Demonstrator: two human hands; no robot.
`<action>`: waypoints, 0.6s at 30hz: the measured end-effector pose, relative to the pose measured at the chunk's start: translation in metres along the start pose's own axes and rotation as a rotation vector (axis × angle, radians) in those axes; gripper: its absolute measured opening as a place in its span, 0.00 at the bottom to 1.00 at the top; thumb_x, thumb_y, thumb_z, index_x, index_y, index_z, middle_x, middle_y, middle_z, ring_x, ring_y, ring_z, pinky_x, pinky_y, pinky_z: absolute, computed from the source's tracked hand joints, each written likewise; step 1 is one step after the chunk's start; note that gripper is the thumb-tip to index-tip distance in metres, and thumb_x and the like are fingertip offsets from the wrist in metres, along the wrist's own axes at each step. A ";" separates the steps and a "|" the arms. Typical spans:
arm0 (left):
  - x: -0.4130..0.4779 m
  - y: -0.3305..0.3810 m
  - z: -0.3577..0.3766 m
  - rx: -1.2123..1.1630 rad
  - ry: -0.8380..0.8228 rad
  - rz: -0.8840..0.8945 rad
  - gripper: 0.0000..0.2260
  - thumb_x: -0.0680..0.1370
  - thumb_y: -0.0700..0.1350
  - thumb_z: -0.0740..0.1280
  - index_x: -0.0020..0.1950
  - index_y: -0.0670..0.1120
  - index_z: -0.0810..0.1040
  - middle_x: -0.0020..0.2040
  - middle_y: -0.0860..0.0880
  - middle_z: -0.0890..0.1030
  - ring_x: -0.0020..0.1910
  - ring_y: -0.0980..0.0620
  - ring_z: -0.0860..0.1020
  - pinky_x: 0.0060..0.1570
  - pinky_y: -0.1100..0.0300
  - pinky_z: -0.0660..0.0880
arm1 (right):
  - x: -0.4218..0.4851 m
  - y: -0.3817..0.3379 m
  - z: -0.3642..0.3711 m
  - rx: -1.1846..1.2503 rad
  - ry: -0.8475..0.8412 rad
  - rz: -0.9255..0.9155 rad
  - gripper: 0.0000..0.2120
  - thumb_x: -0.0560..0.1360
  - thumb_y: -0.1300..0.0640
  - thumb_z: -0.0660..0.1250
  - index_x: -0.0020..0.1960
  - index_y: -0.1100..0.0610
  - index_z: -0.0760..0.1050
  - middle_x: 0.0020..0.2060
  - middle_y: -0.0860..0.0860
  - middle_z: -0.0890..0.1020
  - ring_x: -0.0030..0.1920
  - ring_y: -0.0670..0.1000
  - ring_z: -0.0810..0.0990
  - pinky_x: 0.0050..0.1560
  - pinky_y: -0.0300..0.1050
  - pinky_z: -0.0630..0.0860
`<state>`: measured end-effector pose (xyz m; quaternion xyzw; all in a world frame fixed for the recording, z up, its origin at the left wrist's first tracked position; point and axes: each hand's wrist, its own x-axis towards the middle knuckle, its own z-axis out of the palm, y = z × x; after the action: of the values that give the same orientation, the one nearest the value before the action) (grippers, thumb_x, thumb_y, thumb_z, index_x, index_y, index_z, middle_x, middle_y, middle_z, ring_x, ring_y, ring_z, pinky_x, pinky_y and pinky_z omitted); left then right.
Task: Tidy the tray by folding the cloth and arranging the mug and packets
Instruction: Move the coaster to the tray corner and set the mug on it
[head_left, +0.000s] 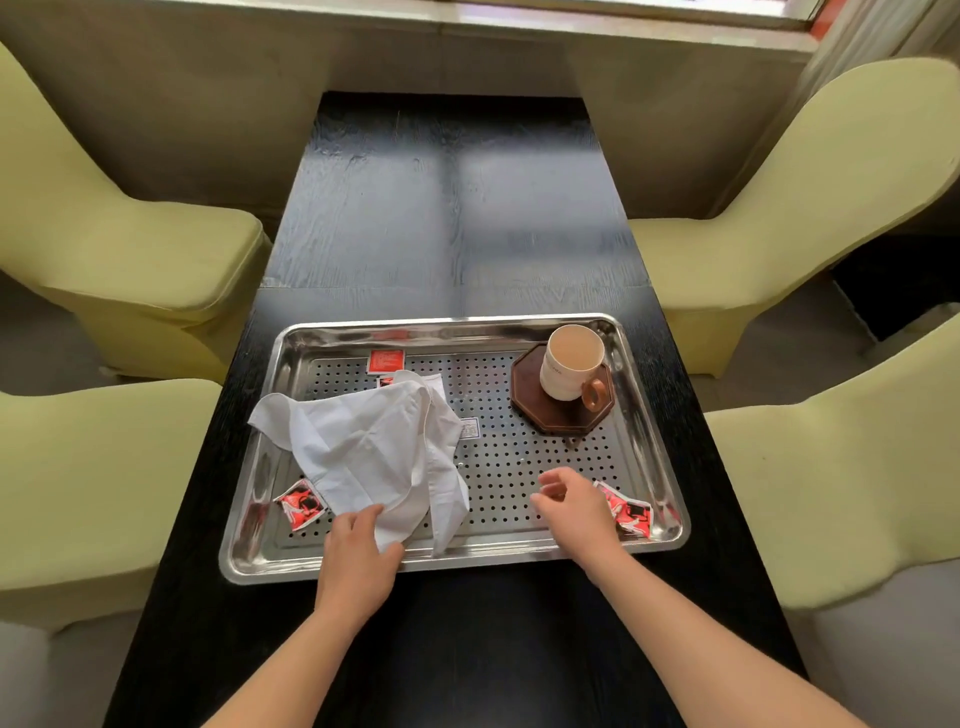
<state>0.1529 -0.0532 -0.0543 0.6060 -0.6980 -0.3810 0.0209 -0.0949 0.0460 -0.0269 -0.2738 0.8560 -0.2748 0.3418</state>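
A perforated steel tray (660, 467) lies on the black table. A crumpled white cloth (363, 447) covers its left half, and my left hand (358, 556) grips the cloth's near corner at the tray's front rim. My right hand (571, 501) hovers over the tray's near right, fingers apart, holding nothing. Just right of it lies a red packet (631, 512). Another red packet (301, 504) sits at the near left, a third (385, 360) at the back, partly under the cloth. A cream mug (570, 364) stands on a dark octagonal coaster (558, 418) at the back right.
The long black table (457, 208) stretches away toward a window. Yellow-green chairs (119, 249) flank it on both sides, with two more close at left and right. A small white tag (469, 428) peeks out beside the cloth.
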 end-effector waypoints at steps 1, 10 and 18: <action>0.001 0.000 -0.001 -0.004 -0.011 -0.009 0.26 0.77 0.46 0.67 0.75 0.48 0.67 0.70 0.43 0.68 0.68 0.44 0.68 0.64 0.50 0.70 | -0.003 -0.002 0.007 -0.009 -0.019 -0.004 0.12 0.77 0.54 0.69 0.60 0.53 0.77 0.50 0.48 0.82 0.52 0.49 0.81 0.56 0.48 0.78; 0.016 0.009 0.005 0.052 -0.027 -0.066 0.28 0.76 0.53 0.69 0.74 0.48 0.67 0.67 0.43 0.73 0.66 0.43 0.72 0.64 0.45 0.71 | -0.013 -0.025 0.054 -0.114 -0.160 -0.035 0.21 0.76 0.47 0.68 0.66 0.52 0.73 0.56 0.49 0.79 0.55 0.49 0.79 0.57 0.49 0.78; 0.031 0.011 0.007 0.025 -0.034 -0.068 0.22 0.75 0.49 0.70 0.69 0.49 0.74 0.61 0.44 0.77 0.61 0.43 0.76 0.59 0.51 0.73 | -0.002 -0.037 0.070 -0.141 -0.165 -0.014 0.26 0.77 0.46 0.68 0.72 0.52 0.69 0.65 0.52 0.75 0.60 0.51 0.77 0.60 0.51 0.76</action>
<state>0.1323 -0.0766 -0.0666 0.6228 -0.6821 -0.3830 -0.0114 -0.0318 0.0013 -0.0450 -0.3250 0.8401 -0.1929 0.3892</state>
